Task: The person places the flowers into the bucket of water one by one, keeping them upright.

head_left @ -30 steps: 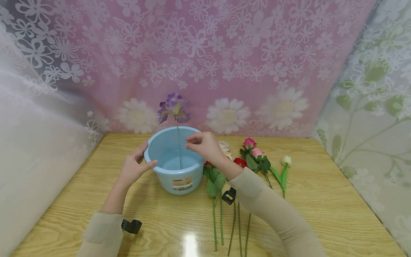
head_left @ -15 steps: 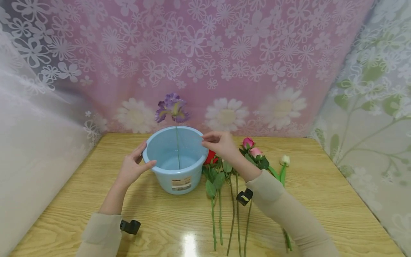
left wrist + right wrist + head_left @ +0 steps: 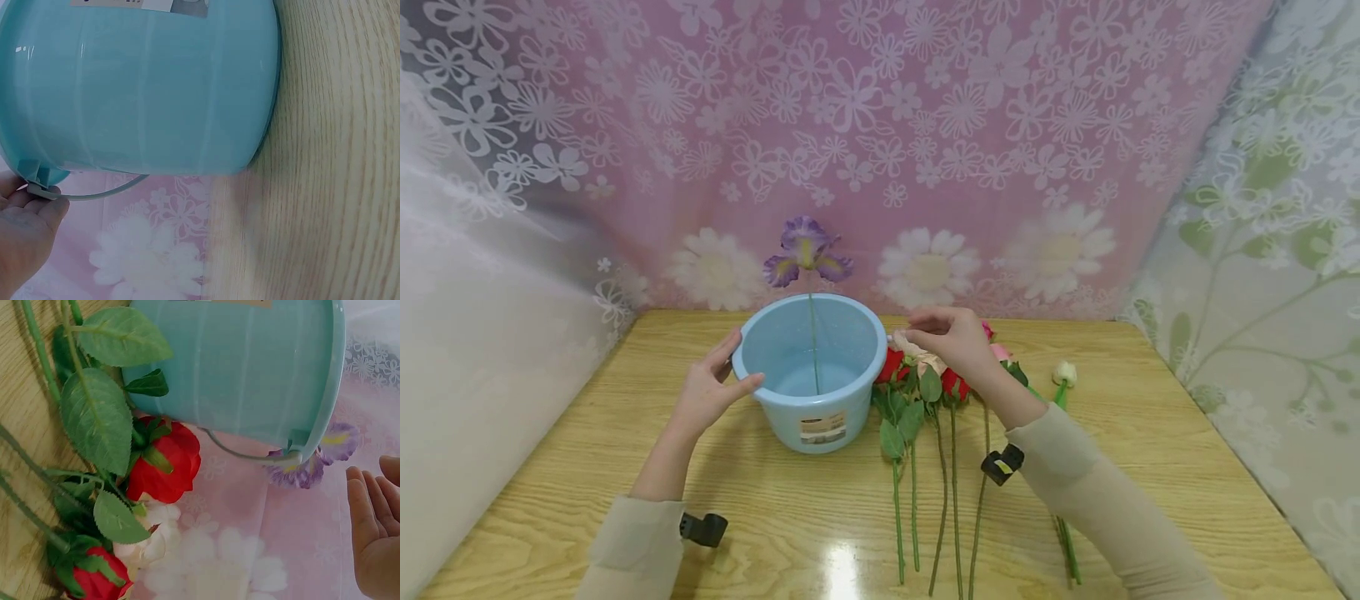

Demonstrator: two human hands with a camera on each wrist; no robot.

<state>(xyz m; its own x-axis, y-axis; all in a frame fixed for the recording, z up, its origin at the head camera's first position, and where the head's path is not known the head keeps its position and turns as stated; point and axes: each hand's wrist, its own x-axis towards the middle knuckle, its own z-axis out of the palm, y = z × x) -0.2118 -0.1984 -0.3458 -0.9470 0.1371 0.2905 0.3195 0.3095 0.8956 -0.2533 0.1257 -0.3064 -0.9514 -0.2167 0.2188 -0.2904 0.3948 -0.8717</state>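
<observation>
Nearly upright, purple iris (image 3: pixel 806 247), bloom uppermost, inside bucket (image 3: pixel 854 410), left hand (image 3: pixel 703 392) gripping bucket, right hand (image 3: pixel 958 343) relaxed.

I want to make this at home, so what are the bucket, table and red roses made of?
Bucket: most likely plastic, smooth and shiny; soft highlights show on its wall.
Table: wood or a wood-look cover, glossy; it has grain lines and a bright reflection.
Red roses: perhaps cloth, rather dull; the petals show little shine, but the pictures can't settle it.
</observation>
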